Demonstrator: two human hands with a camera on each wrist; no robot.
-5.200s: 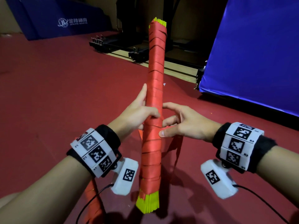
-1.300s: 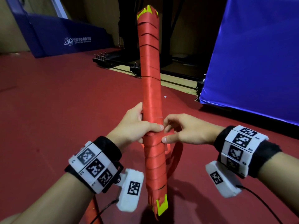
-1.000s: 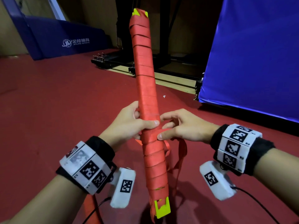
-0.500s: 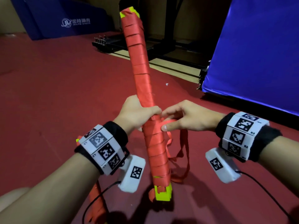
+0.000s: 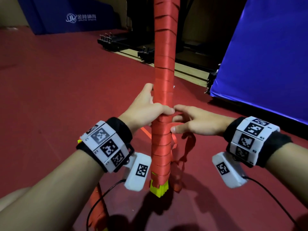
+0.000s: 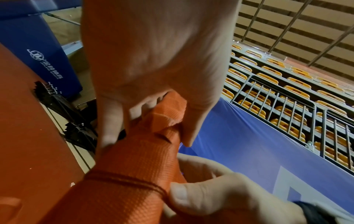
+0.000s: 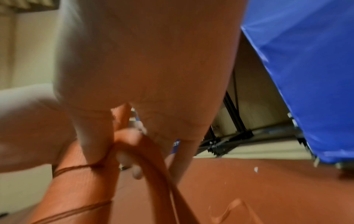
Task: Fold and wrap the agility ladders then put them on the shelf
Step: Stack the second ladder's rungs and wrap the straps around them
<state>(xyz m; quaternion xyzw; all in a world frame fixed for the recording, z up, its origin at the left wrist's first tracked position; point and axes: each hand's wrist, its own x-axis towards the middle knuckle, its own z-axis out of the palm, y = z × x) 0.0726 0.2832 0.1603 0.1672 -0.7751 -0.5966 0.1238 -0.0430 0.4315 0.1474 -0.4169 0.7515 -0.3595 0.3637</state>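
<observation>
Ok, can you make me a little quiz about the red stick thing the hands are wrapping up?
1. True or false: the wrapped ladder bundle lies flat on the red floor.
2. Which hand grips the bundle's middle? A) left hand B) right hand
3. Fill in: the rung ends at the bundle's bottom are ____.

Key: 1 false, it is held upright. 2 A; the right hand pinches the loose red strap. 3 yellow.
</observation>
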